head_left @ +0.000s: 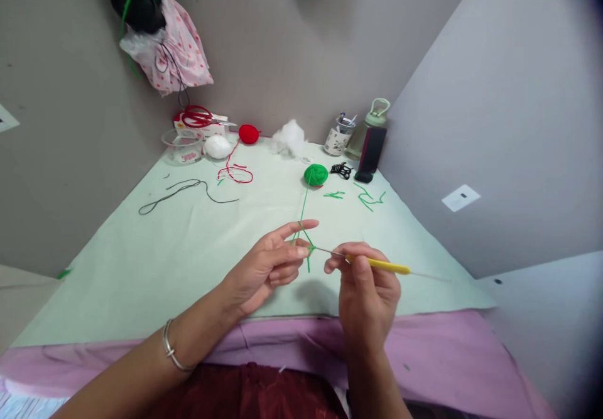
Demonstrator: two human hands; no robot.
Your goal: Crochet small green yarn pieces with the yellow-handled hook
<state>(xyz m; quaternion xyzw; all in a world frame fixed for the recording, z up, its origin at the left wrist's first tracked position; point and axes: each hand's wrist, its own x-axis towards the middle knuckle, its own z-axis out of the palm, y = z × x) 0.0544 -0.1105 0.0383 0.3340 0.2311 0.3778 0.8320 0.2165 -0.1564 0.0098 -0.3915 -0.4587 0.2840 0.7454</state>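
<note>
My left hand pinches a strand of green yarn between thumb and middle finger, with the index finger stretched out and the strand looped over it. The strand runs back across the table to a green yarn ball. My right hand grips a yellow-handled crochet hook. Its metal tip points left into the yarn loop beside my left fingertips. A silver bracelet sits on my left wrist.
On the pale green table cover lie a black cord, red yarn scraps, a red yarn ball, white stuffing, a pen cup, a bottle, red scissors and a clear bowl. A pink bag hangs on the wall.
</note>
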